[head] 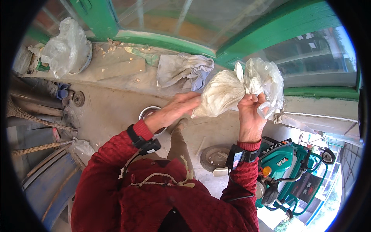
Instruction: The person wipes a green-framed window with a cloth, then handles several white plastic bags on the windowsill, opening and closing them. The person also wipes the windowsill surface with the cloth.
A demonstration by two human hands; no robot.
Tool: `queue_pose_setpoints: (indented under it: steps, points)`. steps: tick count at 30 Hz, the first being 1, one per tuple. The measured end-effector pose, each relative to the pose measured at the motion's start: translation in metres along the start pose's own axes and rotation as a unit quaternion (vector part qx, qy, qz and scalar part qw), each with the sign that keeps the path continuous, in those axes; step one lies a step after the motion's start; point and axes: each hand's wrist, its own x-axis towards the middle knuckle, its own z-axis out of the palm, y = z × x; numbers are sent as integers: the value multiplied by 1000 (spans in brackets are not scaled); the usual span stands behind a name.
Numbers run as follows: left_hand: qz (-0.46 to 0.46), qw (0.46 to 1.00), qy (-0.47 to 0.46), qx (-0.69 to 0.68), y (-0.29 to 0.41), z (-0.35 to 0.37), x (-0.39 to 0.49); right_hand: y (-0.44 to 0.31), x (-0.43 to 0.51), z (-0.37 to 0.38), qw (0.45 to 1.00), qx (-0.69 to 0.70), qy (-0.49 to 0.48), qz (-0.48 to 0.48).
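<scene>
A full, off-white plastic bag (221, 94) hangs in front of me, its neck bunched and its loose clear top (271, 76) spread to the right. My right hand (252, 111) has its bent fingers closed around the gathered plastic under the neck. At the bag's left side is my left hand (179, 105), fingers stretched toward it; their tips meet the bag's edge, and whether they grip it is hidden. What the bag contains cannot be seen. Below my left forearm a metal-rimmed bowl (149, 111) is partly covered, close to my shoe (182, 123).
A ledge (121, 69) under green-framed windows carries a grey cloth (176, 71), a board and a plastic-covered basin (65, 52). To the right stands a green motor tricycle (278, 165) with its front wheel (214, 158) near me. Brooms (40, 148) lean at left.
</scene>
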Motion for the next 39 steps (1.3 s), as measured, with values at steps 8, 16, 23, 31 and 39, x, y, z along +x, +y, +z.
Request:
queue_pose_setpoints:
  steps: [8,16,23,31,39]
  points:
    - [44,995,83,-32,7,29,5,9,-11,-24,1000,4,-3,-20]
    - [80,993,92,-1,8,36,3,9,-12,-25,1000,11,-8,0]
    - [90,992,72,58,12,33,4,13,-12,-28,998,39,47,-5]
    - [87,991,98,-4,4,35,5,22,-14,-40,998,42,36,-19]
    - [95,995,-5,-28,3,20,5,21,-11,-37,992,75,106,4]
